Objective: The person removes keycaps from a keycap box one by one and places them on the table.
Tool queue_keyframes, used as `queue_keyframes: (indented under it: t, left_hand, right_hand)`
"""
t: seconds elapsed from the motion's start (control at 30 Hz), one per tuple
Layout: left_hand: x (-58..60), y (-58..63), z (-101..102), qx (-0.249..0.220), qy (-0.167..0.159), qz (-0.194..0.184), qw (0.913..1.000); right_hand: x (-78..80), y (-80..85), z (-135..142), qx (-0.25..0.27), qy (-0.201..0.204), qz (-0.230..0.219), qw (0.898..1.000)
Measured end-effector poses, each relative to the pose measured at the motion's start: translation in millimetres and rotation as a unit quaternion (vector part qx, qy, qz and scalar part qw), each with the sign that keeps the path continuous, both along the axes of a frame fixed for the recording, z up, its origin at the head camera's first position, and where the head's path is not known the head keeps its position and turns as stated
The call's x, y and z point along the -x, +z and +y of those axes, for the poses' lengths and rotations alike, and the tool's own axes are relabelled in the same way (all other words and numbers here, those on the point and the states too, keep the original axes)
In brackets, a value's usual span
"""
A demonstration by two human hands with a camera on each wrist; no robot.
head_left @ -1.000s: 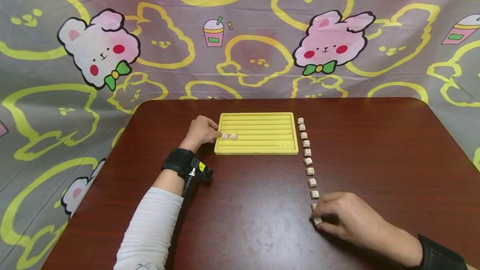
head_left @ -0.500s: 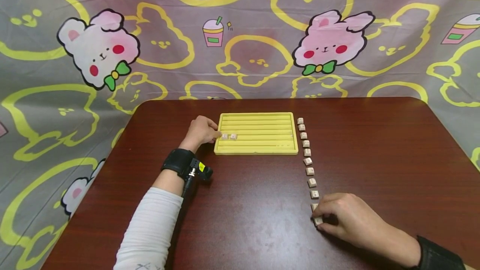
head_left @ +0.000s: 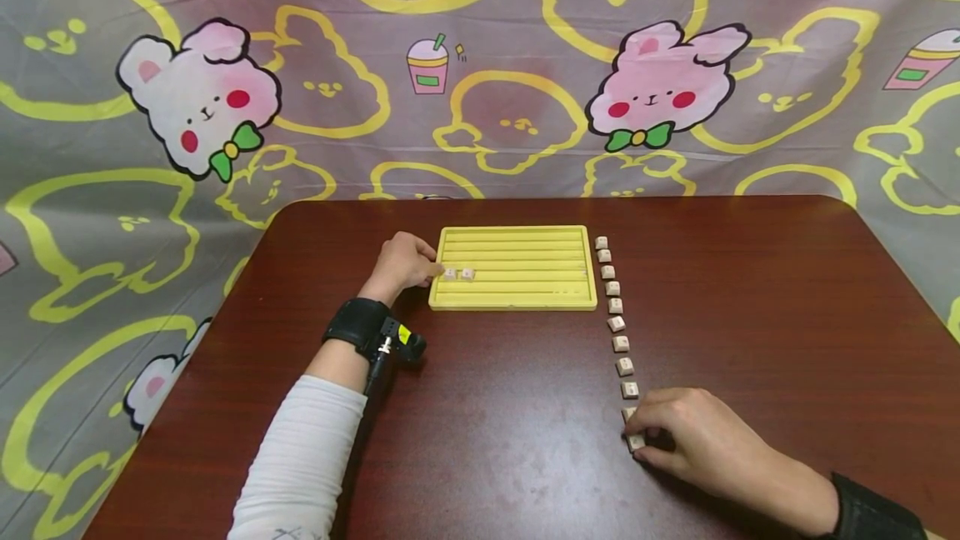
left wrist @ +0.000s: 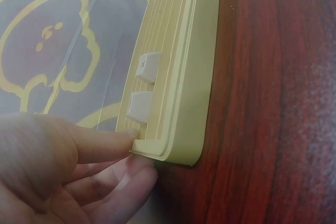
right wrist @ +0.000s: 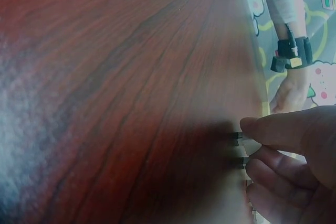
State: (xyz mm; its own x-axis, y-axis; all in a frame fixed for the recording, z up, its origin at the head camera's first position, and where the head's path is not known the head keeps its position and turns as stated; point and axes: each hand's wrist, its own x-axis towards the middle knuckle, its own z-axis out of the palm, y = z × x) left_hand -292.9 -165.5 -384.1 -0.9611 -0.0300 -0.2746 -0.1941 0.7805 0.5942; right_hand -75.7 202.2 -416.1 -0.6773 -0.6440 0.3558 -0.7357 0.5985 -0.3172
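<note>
My left hand [head_left: 405, 261] holds the left edge of a yellow ridged tray [head_left: 517, 302], thumb on the rim and fingers against its outer side. Two white keycaps sit side by side in one groove near that edge; in the left wrist view the farther keycap [left wrist: 149, 68] bears an X and the nearer keycap [left wrist: 140, 107] is beside the thumb. My right hand [head_left: 701, 436] pinches the nearest keycap [head_left: 635, 442] of a row on the table, between thumb and fingers. Its fingers partly cover the keycap just behind [head_left: 628, 414].
The rest of the row, several keycaps [head_left: 620, 343], runs from my right hand back along the tray's right side. Everything stands on a dark reddish wooden table [head_left: 480, 407]. A patterned cloth [head_left: 517, 40] hangs behind its far edge.
</note>
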Motion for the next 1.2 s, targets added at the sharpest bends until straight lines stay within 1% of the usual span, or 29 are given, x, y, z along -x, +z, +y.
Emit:
queue_keyframes:
  t: [0.33, 0.7, 0.83, 1.03, 1.2]
  left_hand:
    - [0.0, -1.1, -0.6, -0.004, -0.002, 0.004, 1.0000]
    - [0.8, -1.3, -0.3, 0.001, -0.003, 0.005, 1.0000]
    - [0.7, -1.7, -0.4, 0.002, 0.000, 0.001, 1.0000]
    - [0.0, -0.9, 0.2, 0.001, 0.004, -0.002, 1.0000]
    - [1.1, -0.3, 1.2, -0.005, 0.011, -0.006, 0.9999]
  right_hand:
    - [-0.2, 1.2, -0.1, -0.007, -0.010, -0.008, 1.000]
    - [0.1, 3.0, 1.5, 0.000, -0.013, -0.005, 1.000]
    - [-0.6, 5.0, 1.8, 0.003, -0.015, -0.007, 1.000]
    - [1.0, 12.3, 3.6, 0.005, -0.010, 0.000, 1.000]
    - [8.6, 24.1, 5.5, 0.006, 0.003, 0.005, 1.000]
